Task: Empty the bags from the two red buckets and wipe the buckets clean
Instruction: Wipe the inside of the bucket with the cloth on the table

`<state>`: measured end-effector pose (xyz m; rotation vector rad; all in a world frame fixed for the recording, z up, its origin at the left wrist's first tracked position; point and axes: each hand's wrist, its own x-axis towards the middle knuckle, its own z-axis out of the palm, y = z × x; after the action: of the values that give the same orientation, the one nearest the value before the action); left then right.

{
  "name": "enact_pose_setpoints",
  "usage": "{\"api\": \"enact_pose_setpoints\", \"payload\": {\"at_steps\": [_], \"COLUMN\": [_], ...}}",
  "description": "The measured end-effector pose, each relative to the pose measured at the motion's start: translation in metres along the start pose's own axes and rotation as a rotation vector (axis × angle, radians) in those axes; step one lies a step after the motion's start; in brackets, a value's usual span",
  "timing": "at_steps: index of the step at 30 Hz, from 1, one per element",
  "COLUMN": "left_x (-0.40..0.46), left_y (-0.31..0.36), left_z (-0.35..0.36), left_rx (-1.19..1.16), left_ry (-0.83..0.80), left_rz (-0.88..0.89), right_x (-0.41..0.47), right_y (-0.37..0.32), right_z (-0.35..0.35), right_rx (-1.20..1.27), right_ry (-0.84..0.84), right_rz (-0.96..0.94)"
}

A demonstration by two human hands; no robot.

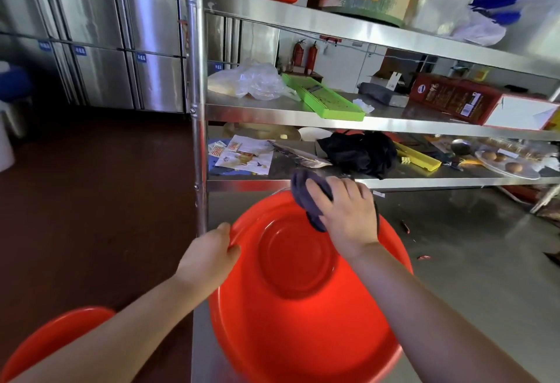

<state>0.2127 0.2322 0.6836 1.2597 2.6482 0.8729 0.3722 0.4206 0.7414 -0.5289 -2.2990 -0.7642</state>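
At far left I see a second red plastic bucket waiting low. My left hand grips the rim of the wide round red plastic bucket tilted on the steel table; a loosened grip could let it slide off. My right hand presses a dark grey cloth against the far wall.
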Motion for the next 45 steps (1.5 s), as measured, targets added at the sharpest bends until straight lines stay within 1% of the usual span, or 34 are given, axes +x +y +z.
{"api": "enact_pose_setpoints", "payload": {"at_steps": [2, 3, 5, 7, 9, 11, 12, 13, 15, 16, 18, 21, 23, 25, 26, 29, 31, 32, 34, 37, 41, 43, 45], "left_x": [-0.007, -0.01, -0.017, -0.018, -0.01, 0.004, 0.011, 0.017, 0.025, 0.024, 0.016, 0.006, 0.002, 0.001, 0.001, 0.001, 0.0, -0.002, -0.006, -0.01, -0.005, 0.002, 0.012], "left_y": [-0.009, -0.013, -0.014, -0.01, -0.003, 0.009, 0.016, 0.023, 0.031, 0.032, 0.028, 0.01, 0.001, -0.009, -0.015, -0.034, -0.043, -0.045, -0.046, -0.049, -0.048, -0.038, -0.021], "left_z": [-0.003, -0.003, -0.002, -0.005, -0.011, -0.021, -0.026, -0.03, -0.028, -0.025, -0.018, -0.004, -0.001, -0.001, -0.001, -0.006, -0.009, -0.009, -0.009, -0.013, -0.03, -0.039, -0.044], "left_rx": [-0.063, -0.092, -0.077, -0.044, -0.064, -0.081, -0.052, 0.001, 0.067, 0.049, -0.071, -0.178, -0.223, -0.295, -0.351, -0.539, -0.574, -0.566, -0.55, -0.475, -0.224, -0.147, -0.06], "left_ry": [-0.016, -0.023, -0.052, -0.044, 0.034, 0.14, 0.164, 0.159, 0.088, 0.057, 0.031, 0.094, 0.117, 0.125, 0.128, 0.169, 0.194, 0.2, 0.197, 0.154, 0.04, 0.049, 0.102], "left_rz": [-0.069, -0.091, -0.107, -0.112, -0.084, 0.041, 0.117, 0.179, 0.256, 0.246, 0.148, 0.03, -0.04, -0.105, -0.149, -0.315, -0.406, -0.431, -0.426, -0.388, -0.327, -0.228, -0.104], "right_x": [-0.01, -0.014, -0.02, -0.02, -0.017, -0.01, -0.005, -0.001, 0.007, 0.009, 0.01, 0.008, 0.009, 0.012, 0.012, -0.004, -0.02, -0.027, -0.034, -0.03, -0.008, 0.005, 0.019], "right_y": [0.016, 0.021, 0.026, 0.026, 0.022, 0.013, 0.005, -0.003, -0.021, -0.03, -0.045, -0.058, -0.056, -0.044, -0.036, -0.016, -0.015, -0.017, -0.022, -0.02, -0.002, 0.001, -0.007], "right_z": [0.001, 0.001, 0.0, -0.002, -0.006, -0.012, -0.014, -0.016, -0.02, -0.021, -0.021, -0.016, -0.012, -0.005, -0.001, 0.015, 0.024, 0.027, 0.029, 0.023, 0.008, -0.002, -0.01], "right_rx": [-0.008, -0.005, 0.018, 0.049, 0.069, 0.075, 0.075, 0.075, 0.076, 0.075, 0.085, 0.107, 0.116, 0.119, 0.127, 0.192, 0.296, 0.341, 0.382, 0.389, 0.374, 0.35, 0.339], "right_ry": [-0.115, -0.143, -0.174, -0.196, -0.179, -0.122, -0.091, -0.061, -0.006, 0.02, 0.061, 0.072, 0.073, 0.024, -0.02, -0.125, -0.164, -0.178, -0.196, -0.218, -0.221, -0.257, -0.269], "right_rz": [0.181, 0.242, 0.293, 0.293, 0.252, 0.149, 0.078, 0.001, -0.133, -0.178, -0.223, -0.249, -0.229, -0.124, -0.035, 0.316, 0.55, 0.634, 0.692, 0.65, 0.574, 0.475, 0.319]}}
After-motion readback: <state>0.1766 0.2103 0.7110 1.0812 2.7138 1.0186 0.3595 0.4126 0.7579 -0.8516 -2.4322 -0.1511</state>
